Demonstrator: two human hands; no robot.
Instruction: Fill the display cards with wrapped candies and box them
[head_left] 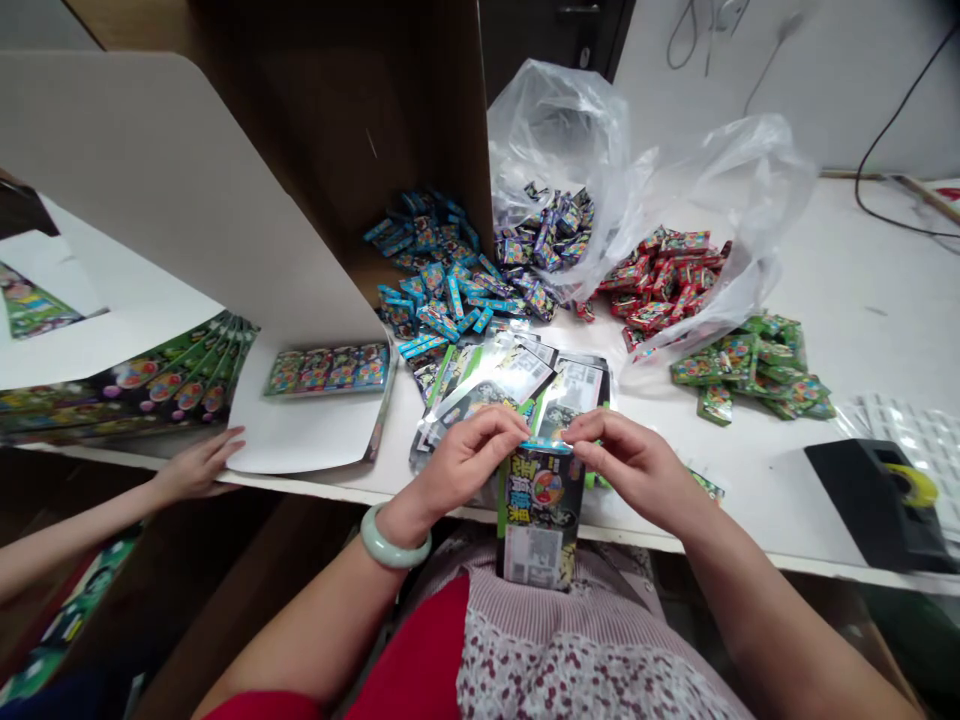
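My left hand (469,462) and my right hand (622,465) pinch the top edge of a black printed display card (538,520) held upright at the table's front edge. A thin blue packet (546,445) lies along that top edge, between my fingertips. The card's lower end hangs below the table edge, in front of my patterned top. A pile of glossy printed blister cards (510,385) lies just beyond my hands. A pale green bangle (395,537) circles my left wrist.
Loose blue (439,265), dark purple (544,240), red (660,280) and green (750,370) packets lie in heaps, some beside clear plastic bags (559,130). A co-worker's hand (199,465) rests on a white card panel (300,420) at left. A black tape dispenser (877,505) stands at right.
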